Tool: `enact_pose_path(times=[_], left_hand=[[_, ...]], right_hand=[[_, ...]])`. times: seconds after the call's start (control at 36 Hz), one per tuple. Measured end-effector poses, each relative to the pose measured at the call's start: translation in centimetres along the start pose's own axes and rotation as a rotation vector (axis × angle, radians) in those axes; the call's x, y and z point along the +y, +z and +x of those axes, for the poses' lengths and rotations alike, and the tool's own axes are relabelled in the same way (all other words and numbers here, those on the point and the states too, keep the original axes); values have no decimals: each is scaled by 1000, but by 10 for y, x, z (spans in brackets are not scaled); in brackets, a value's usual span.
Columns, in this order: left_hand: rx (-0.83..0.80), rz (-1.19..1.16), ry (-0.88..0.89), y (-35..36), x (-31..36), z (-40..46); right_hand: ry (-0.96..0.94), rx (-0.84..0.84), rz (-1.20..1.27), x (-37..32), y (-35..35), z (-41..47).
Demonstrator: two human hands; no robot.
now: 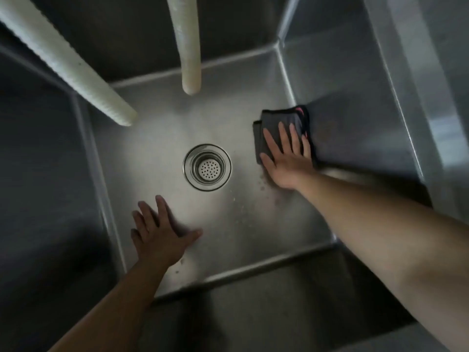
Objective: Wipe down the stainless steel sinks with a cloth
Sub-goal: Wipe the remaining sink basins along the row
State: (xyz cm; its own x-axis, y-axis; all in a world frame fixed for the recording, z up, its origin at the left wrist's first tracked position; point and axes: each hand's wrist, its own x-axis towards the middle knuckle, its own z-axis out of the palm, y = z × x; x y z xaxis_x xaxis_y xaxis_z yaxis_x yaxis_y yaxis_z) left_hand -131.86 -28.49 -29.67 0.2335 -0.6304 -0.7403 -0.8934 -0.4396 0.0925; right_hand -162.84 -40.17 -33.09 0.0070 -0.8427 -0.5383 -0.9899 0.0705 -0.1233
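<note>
I look straight down into a deep stainless steel sink (157,138) with a round perforated drain (207,167) in the middle of its floor. A folded dark grey cloth (274,123) with a pink edge lies on the floor against the right wall. My right hand (286,158) presses flat on the cloth, fingers spread, pointing to the back. My left hand (160,232) rests flat on the bare floor at the front left of the drain, fingers apart, holding nothing.
Two cream corrugated hoses hang into the basin: one (63,59) slants in from the upper left, the other (189,47) drops at the back centre. Small water droplets (253,199) dot the floor right of the drain. Steel walls rise on all sides.
</note>
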Motion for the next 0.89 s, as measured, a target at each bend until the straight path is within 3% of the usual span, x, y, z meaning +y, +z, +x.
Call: enact_pose_path(times=[0.17,0.33,0.5,0.58,0.67,0.72,0.81,0.89], left_hand=[[-11,3,22,3,-6,-4],[-2,1,43,10,-10,3],[5,-9,59,16,-14,5],[-5,-9,60,16,-15,5],[-38,-14,63,15,-13,7],[-42,-13,64,14,-14,7],[-52,-23,69,13,-13,7],[-46,-34,79,13,-14,6]], right_hand=[[69,-175,3,-3,65,-119],[35,-65,-89,-3,30,-38],[55,-3,-59,-52,-12,47],[-154,16,-182,-73,-3,32],[-639,-54,-410,-63,23,-18],[-866,-95,-505,-39,44,-54],[-968,-106,-564,11,50,-83],[-874,-131,-581,54,33,-87]])
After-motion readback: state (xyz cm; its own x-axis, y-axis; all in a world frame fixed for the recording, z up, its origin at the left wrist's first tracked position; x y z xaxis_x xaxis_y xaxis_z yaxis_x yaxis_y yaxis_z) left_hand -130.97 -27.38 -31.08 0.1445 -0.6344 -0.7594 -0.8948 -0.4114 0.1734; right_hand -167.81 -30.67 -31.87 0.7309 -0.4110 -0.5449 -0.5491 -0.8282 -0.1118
